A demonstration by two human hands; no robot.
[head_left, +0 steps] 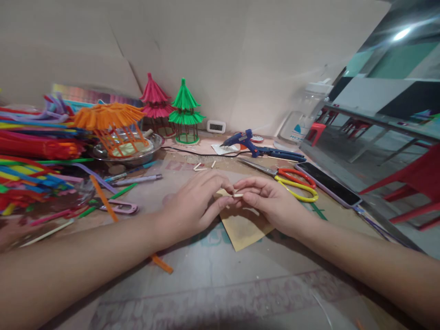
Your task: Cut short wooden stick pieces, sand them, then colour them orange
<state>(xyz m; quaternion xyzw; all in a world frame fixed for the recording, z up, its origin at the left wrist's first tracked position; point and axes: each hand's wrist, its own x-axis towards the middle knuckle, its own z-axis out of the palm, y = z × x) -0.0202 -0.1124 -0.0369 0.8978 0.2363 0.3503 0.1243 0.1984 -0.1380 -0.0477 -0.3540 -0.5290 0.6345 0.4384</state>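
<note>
My left hand [197,201] and my right hand [266,199] meet at the middle of the table, fingertips pinched together on a short pale stick piece [238,195]. Both hands rest over a tan square of cardboard [244,227]. Red and yellow scissors [292,181] lie just right of my right hand. A few more short stick pieces [200,167] lie on the table beyond my left hand.
Piles of coloured straws [30,156] fill the left side. An orange straw pavilion [112,126] stands in a metal dish, with pink [155,103] and green [185,112] pavilions behind. A blue glue gun [245,142], a phone [328,183] and a water jar [305,119] lie to the right.
</note>
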